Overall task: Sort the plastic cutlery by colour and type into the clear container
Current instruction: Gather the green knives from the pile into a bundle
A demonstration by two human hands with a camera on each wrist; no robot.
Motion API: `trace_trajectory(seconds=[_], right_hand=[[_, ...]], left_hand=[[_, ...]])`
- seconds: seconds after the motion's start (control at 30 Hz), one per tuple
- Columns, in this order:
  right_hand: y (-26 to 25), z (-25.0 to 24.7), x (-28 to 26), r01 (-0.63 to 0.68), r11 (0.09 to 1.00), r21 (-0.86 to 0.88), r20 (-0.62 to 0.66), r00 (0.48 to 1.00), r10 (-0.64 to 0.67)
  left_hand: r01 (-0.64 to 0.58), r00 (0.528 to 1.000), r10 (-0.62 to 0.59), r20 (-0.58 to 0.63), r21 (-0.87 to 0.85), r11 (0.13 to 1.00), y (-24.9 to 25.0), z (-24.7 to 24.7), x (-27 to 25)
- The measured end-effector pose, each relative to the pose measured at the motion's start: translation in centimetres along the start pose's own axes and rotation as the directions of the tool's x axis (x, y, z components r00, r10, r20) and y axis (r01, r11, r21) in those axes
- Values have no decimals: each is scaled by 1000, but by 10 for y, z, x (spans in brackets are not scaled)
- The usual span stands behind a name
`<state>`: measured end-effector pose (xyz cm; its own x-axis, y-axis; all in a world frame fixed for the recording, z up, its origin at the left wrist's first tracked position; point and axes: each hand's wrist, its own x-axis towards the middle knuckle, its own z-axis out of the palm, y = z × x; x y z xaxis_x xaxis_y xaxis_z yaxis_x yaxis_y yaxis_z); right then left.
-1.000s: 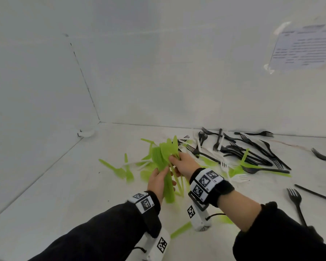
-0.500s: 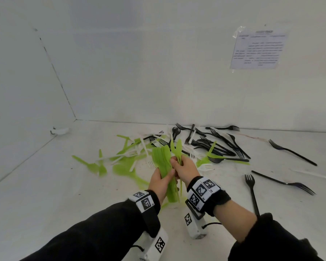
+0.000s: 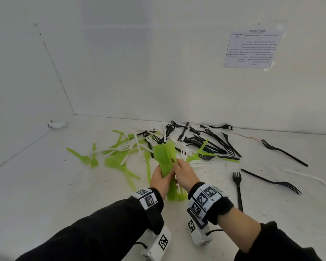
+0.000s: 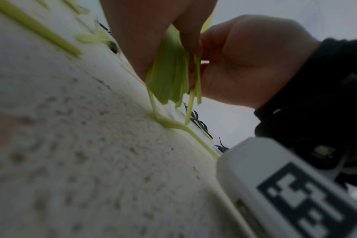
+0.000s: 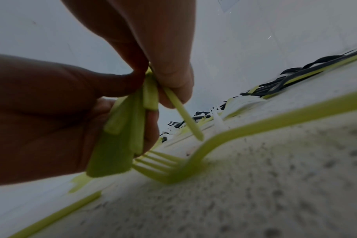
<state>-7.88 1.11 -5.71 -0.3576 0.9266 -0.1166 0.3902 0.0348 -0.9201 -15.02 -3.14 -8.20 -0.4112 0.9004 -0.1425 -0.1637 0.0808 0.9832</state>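
My left hand [image 3: 161, 178] grips an upright bundle of green cutlery [image 3: 164, 157] around its middle, with the lower ends just above the table. My right hand [image 3: 184, 174] is pressed against the bundle's right side. In the right wrist view its thumb and fingers pinch one thin green piece [image 5: 183, 116] beside the bundle [image 5: 120, 136]. The left wrist view shows the bundle [image 4: 169, 72] held between both hands. A green fork [image 5: 173, 167] lies on the table right under them. The clear container is not in view.
Loose green cutlery [image 3: 117, 162] lies left of the hands, mixed with white forks [image 3: 135, 147]. A heap of black forks [image 3: 205, 142] sits against the back wall, and single black forks [image 3: 237, 187] are scattered to the right. White walls close the left and back.
The fanned green pieces have been drawn together into a tighter bundle. Both hands stay on it and have come slightly nearer to me and lower.
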Motion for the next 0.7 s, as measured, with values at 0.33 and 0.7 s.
trace_trajectory(seconds=[0.33, 0.7], right_hand=[[5, -17, -6, -14, 1000, 13, -103, 995, 15], [9, -22, -1, -3, 999, -52, -72, 997, -1]], left_hand=[[-26, 999, 26, 29, -1, 1000, 0, 7, -6], [-65, 997, 62, 36, 85, 994, -3, 14, -12]])
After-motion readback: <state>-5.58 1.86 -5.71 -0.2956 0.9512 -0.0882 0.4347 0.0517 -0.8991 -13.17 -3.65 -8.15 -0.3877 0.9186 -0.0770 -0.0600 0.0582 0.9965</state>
